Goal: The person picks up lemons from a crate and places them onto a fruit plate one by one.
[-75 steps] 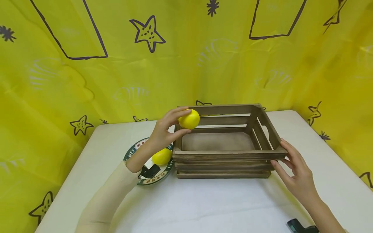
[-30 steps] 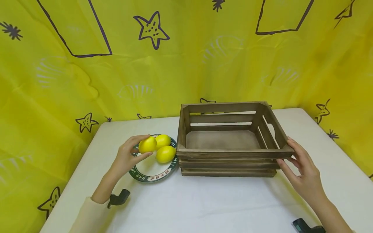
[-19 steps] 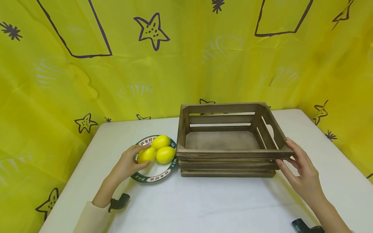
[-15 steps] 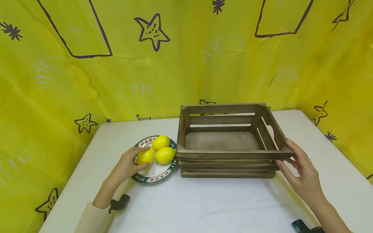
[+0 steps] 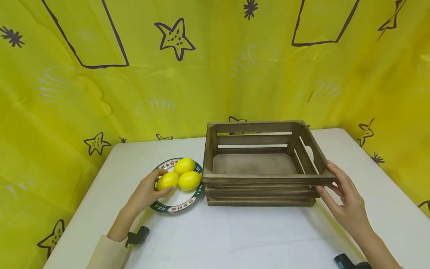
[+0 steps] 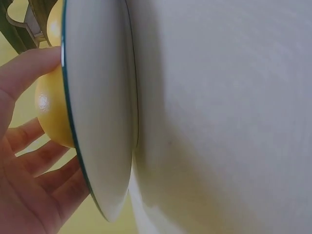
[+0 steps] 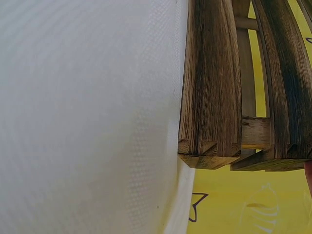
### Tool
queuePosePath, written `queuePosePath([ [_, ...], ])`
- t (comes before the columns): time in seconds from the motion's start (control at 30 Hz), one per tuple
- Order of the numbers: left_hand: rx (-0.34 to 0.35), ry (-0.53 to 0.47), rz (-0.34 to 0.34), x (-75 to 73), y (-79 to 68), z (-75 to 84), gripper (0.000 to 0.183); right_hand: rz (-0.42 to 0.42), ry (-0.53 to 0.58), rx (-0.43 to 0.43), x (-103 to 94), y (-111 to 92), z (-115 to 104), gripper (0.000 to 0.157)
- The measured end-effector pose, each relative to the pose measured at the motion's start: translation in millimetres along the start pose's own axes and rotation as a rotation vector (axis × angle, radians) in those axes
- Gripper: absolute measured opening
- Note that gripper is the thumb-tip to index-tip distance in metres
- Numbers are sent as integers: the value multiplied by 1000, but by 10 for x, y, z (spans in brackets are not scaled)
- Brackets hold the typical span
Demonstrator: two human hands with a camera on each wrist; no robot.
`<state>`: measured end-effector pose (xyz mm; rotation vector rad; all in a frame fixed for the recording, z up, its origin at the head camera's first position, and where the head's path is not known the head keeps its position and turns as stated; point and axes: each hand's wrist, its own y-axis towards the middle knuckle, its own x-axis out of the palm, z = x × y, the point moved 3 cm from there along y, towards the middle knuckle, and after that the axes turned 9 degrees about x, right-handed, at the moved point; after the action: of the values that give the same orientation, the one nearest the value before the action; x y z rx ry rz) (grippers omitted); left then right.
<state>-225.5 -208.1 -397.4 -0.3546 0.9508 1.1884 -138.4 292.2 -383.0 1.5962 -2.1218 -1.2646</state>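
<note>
A yellow lemon lies at the left side of a white plate with a green lettered rim. Around it stay the loosened fingers of my left hand, thumb at its near side and index finger drawn back to its far left. In the left wrist view the thumb and fingers flank that lemon at the plate's edge. Two more lemons rest beside it, one behind and one to the right. My right hand grips the near right corner of a brown slatted wooden crate, thumb below the top slat.
The crate stands immediately right of the plate on a white-covered table. Nothing shows on the crate's floor. Behind the table hangs a yellow curtain with drawn stars. Dark wrist-worn devices show at the left wrist and right wrist.
My left hand came back from over the crate's left end, lowered a lemon onto the plate beside the two others, and loosened its fingers. The right hand kept its grip on the crate.
</note>
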Motion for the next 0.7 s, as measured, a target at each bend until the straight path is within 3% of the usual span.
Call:
queuePosePath([
  [0.47,-55,-60,-40,8,-52,-66,61,12,-2,-14,28,28,-24,72],
  [0.6,-73,-57,-67,7,-80,-51,74,-15,74,39,34,24,57,56],
  [0.7,-76,-35,-74,5,-99,-21,83,-64,174,114,22,24,92,55],
])
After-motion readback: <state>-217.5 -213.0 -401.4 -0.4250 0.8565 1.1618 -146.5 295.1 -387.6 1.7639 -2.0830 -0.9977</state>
